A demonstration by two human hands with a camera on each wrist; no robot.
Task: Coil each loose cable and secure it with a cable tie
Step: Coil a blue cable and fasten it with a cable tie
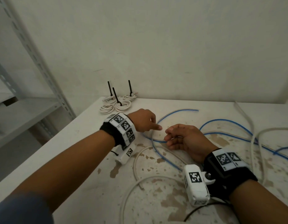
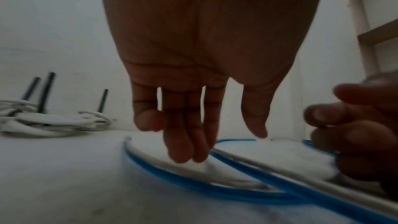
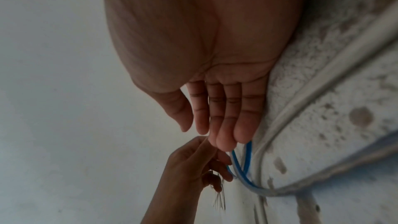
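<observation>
A long blue-and-white cable [image 1: 177, 111] lies in loose loops over the stained white table [image 1: 91, 126]. My right hand [image 1: 167, 136] sits on one loop with its fingers curled round the cable; the right wrist view shows the blue strand [image 3: 237, 161] coming out from under those fingertips [image 3: 226, 144]. My left hand [image 1: 156, 126] is just to the left, fingers straight and hanging, tips at the same cable [image 2: 247, 197]. Several white coils [image 1: 122, 105] bound with black ties [image 1: 115, 96] lie at the table's back left corner.
Loose white cables curve across the front [image 1: 134, 164] and the right side [image 1: 253, 135] of the table. A grey metal shelf [image 1: 26, 110] stands off the table's left edge. A white wall rises directly behind the table.
</observation>
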